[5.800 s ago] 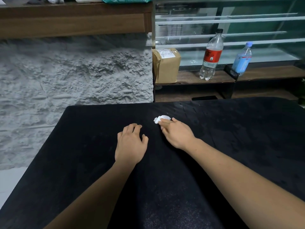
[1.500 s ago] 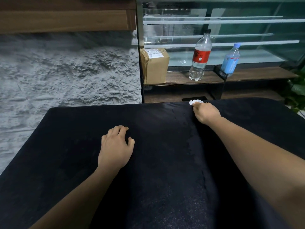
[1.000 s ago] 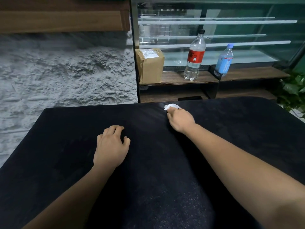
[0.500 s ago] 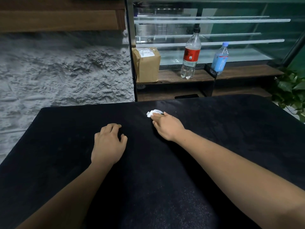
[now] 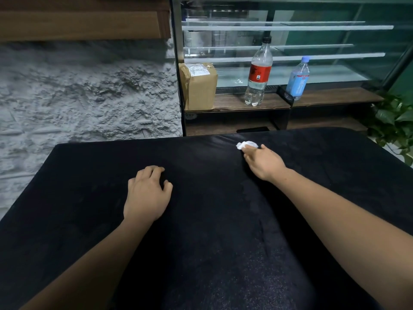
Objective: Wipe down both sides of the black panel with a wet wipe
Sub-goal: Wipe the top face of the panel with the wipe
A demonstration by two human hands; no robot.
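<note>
Right grip (image 5: 264, 162) pinched wet wipe (image 5: 247, 144) onto black panel (image 5: 201, 231), one o'clock near far edge. Left grip (image 5: 146, 193) rested empty, ten o'clock. Risk: small wad slipping from fingertips, leaving unwiped streaks.

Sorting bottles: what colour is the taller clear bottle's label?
A red label on the tall clear plastic bottle, head view.

Nothing can be read clearly. At 12 o'clock a brown parcel (image 5: 199, 90) carries a white shipping label (image 5: 199, 69) whose print is too small to make out. At 1 o'clock a clear bottle (image 5: 259, 86) wears a red label (image 5: 260, 73) with illegible white marks. The print on the blue bottle (image 5: 298, 79) beside it is equally unreadable.
</note>
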